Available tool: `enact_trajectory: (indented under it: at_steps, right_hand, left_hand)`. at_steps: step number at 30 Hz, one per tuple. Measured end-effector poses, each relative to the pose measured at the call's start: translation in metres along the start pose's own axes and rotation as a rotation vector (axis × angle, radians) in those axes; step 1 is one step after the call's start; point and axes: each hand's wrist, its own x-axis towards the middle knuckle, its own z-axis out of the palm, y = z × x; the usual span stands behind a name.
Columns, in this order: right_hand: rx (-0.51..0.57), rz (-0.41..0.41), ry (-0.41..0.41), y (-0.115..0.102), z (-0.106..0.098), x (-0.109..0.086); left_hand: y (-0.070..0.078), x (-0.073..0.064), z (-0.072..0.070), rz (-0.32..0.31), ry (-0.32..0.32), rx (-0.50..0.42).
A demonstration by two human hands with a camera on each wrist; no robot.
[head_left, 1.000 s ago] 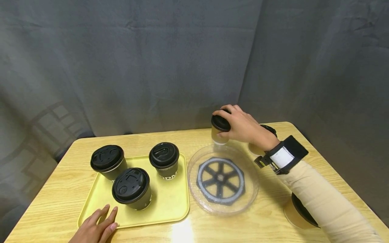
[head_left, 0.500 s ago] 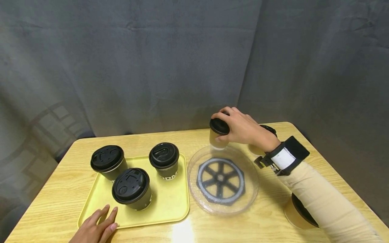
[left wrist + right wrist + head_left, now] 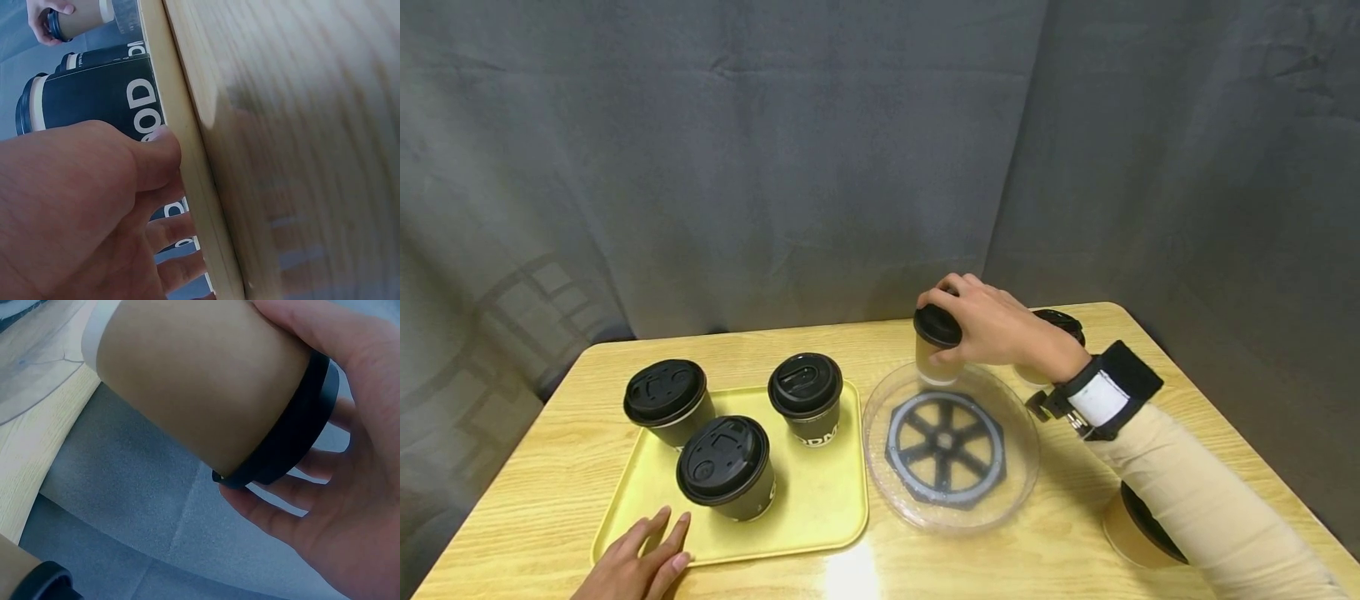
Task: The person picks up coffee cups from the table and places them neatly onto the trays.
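My right hand (image 3: 988, 321) grips a brown paper coffee cup (image 3: 934, 367) by its black lid from above. The cup is upright, and its white base overlaps the far part of a clear round turntable (image 3: 946, 437) with a dark spoked ring underneath. In the right wrist view, thumb and fingers wrap the lid (image 3: 294, 431) and upper wall. My left hand (image 3: 632, 562) rests with spread fingers at the near left edge of a yellow tray (image 3: 820, 508). Nearest to it is a black lidded cup (image 3: 727, 467); two more black cups, one at the back left (image 3: 668, 396) and one at the right (image 3: 807, 396), stand behind.
Another brown cup shows its black lid (image 3: 1062, 327) behind my right wrist. A further brown cup (image 3: 1131, 533) stands at the near right, partly covered by my forearm. The wooden table (image 3: 512, 492) ends at a grey curtain (image 3: 775, 167).
My right hand has brought the brown cup down and slightly nearer, from beyond the turntable's far rim to overlapping it. The left hand and the black cups have stayed put.
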Motion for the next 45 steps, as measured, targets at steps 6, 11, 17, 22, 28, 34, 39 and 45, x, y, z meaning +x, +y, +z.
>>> enact_trajectory:
  at_steps: [6,11,17,22,28,34,39,45]
  right_hand:
    - [-0.002,-0.012,-0.012,-0.005,0.002,0.0]
    - [-0.008,-0.031,-0.021,-0.009,0.004,0.0]
    - [-0.013,-0.046,-0.033,-0.012,0.011,0.001]
    - [-0.016,-0.049,-0.057,-0.014,0.016,0.002]
    - [-0.029,-0.06,-0.08,-0.017,0.021,0.002]
    - [-0.05,-0.07,-0.094,-0.019,0.026,0.002]
    - [-0.074,-0.067,-0.115,-0.019,0.03,0.003]
    - [-0.09,-0.066,-0.12,-0.021,0.031,0.001]
  left_hand:
    - [0.0,0.0,-0.001,0.025,0.033,0.01]
    - [-0.001,0.0,-0.001,0.018,0.026,-0.005]
    - [0.0,0.0,-0.002,0.013,0.018,0.002]
    - [0.001,0.0,-0.003,0.001,0.005,0.001]
    - [0.0,-0.001,-0.004,-0.005,-0.004,0.003]
    - [0.002,-0.001,-0.006,-0.015,-0.022,-0.003]
    - [0.003,-0.001,-0.007,-0.041,-0.071,-0.009]
    - [0.002,-0.001,-0.006,-0.011,-0.034,-0.017]
